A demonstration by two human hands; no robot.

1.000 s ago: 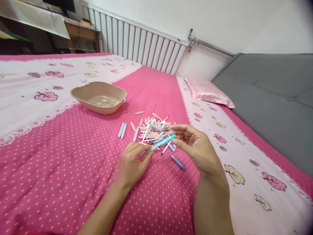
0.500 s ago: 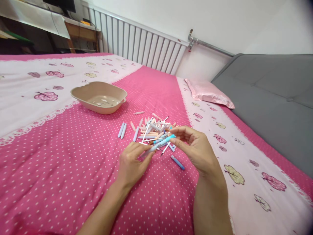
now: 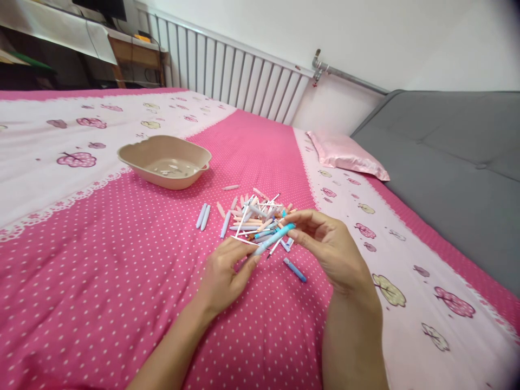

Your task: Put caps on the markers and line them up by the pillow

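My left hand and my right hand together hold a light blue pen just above the pink dotted bedspread. The left fingers pinch its pale lower end, the right fingers grip its blue upper end. Right behind the hands lies a pile of pen parts, peach, white and blue. A blue pen piece lies alone below the right hand. Two pale blue barrels rest left of the pile.
A beige plastic basin with a few small bits inside stands at the back left. A pink pillow lies at the back right by a grey headboard. A white radiator lines the far wall.
The pen has tilted slightly and shifted a little right; the left fingers have slid nearer its pale tip. Both hands stay closed on it.
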